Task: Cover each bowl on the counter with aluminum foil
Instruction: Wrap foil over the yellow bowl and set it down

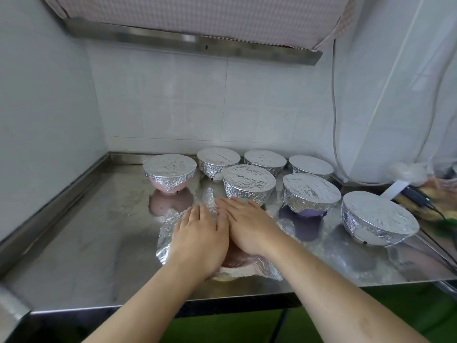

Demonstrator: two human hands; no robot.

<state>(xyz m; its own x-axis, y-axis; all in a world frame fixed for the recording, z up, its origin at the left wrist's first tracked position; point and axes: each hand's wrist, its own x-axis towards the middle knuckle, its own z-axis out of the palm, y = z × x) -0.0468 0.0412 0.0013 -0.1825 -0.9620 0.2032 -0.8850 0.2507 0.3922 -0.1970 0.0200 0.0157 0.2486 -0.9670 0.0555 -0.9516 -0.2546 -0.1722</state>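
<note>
A sheet of aluminum foil (166, 233) lies over a bowl (232, 272) near the counter's front edge; only a pale strip of the bowl's near side shows. My left hand (199, 237) and my right hand (247, 224) lie flat side by side on top of the foil, fingers straight, pressing it down. Behind them stand several bowls wrapped in foil: a pink one (170, 173) at the left, one in the middle (248, 184), a purple one (310, 195), and a white one (378, 217) at the right.
The steel counter (86, 243) has a raised rim on the left and back. Tiled walls close the corner. A range hood (193, 43) hangs overhead. Cables and clutter (418, 194) sit at the far right. The counter's front edge drops to a green floor.
</note>
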